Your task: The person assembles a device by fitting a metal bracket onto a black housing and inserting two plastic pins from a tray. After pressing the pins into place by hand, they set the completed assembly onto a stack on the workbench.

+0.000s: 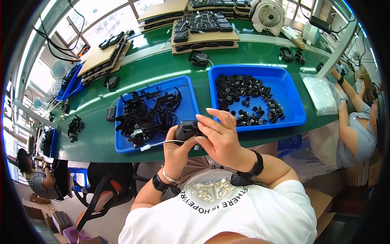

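Between my two hands, just in front of the bench edge, is a black plastic housing with a white cable ending in a small white connector. My left hand grips it from the left side and below. The thumb and fingers of my right hand press on its right side; whether a small part sits under those fingertips is hidden. Just beyond my hands lie a blue tray of black bracket-like parts and a second blue tray of small black knob-like parts.
Cardboard sheets stacked with black housings stand at the back, near a white fan. One housing with a cable lies beyond the trays. Clear plastic bags lie at right, beside another person. An office chair stands at left.
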`<state>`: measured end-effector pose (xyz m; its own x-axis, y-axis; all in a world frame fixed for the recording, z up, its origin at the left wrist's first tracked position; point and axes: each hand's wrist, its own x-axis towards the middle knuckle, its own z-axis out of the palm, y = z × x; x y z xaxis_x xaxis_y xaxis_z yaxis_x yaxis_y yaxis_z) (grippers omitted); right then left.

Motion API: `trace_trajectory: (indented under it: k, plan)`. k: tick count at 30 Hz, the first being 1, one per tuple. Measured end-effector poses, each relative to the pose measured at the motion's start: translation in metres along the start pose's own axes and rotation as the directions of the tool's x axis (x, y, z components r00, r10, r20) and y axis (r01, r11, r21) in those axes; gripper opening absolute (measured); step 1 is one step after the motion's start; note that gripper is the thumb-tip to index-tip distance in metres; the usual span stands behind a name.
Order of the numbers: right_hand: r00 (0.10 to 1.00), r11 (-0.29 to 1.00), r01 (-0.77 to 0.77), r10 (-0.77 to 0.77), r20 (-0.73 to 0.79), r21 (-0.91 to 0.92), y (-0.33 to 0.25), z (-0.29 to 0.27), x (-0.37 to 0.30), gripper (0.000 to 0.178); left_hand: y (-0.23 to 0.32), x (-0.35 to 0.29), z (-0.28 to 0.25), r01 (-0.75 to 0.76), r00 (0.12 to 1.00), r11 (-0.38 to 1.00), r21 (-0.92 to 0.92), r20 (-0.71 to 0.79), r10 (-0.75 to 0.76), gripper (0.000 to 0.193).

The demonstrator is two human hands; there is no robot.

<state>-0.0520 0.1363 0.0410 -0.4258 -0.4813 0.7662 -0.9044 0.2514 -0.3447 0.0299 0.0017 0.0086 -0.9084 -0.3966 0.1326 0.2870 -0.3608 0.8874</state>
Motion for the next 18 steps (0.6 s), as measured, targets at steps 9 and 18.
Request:
trace_trajectory:
  k: [9, 18]
  plan:
    - [0.996, 0.994, 0.078, -0.08, -0.033, -0.08, 0.005, -0.001, -0.002, 0.014, -0.007, 0.002, -0.002, 0.056, 0.998, 0.992, 0.117, 0.002, -0.056, 0.036]
    - [0.993, 0.993, 0.105, -0.108, -0.057, -0.047, 0.005, -0.001, -0.006, 0.012, -0.006, 0.0, 0.0, 0.057, 0.997, 0.983, 0.174, 0.035, -0.064, 0.036]
